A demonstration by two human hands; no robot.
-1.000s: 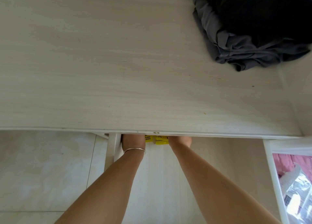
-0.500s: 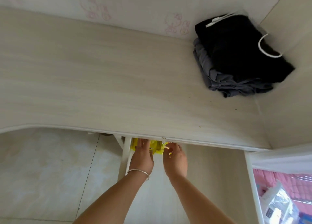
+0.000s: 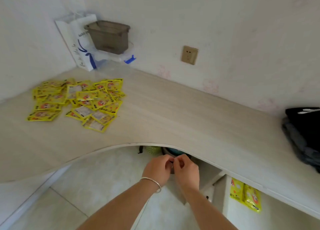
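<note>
Left hand [image 3: 158, 169] and right hand [image 3: 187, 171] meet, fingers curled, below the desk [image 3: 173, 119] edge, perhaps pinching something unseen, while light, slippery yellow sachets [image 3: 78, 100], heaped up top, suit edge pinches.

Home bedroom corner: patterned wallpaper [image 3: 225, 39], curved desk [image 3: 173, 112], folded clothes [image 3: 304, 134].

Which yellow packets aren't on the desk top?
The pair at lower right, standing upright below the desk edge. All the others lie flat in the pile on the desk's left side.
</note>
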